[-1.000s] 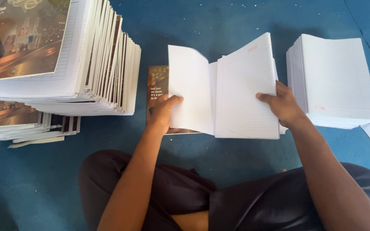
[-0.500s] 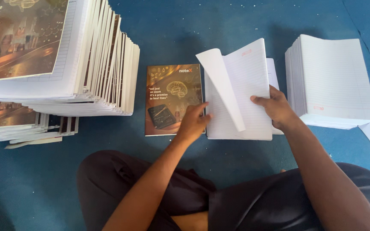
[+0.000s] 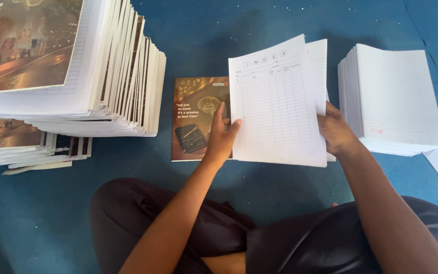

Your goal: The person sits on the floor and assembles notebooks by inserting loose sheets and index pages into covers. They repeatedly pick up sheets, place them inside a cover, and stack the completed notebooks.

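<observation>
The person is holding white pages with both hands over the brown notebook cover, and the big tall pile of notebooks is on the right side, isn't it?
Not quite. The head view shows the tall pile of notebooks on the left side, not the right. The rest is right: the left hand and right hand hold the white pages over the brown notebook cover. On the right sits a smaller stack of plain white pages.

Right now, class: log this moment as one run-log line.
left hand: on index sheet's left edge | right hand: gripping right edge | beneath: brown cover | floor: blue
</observation>
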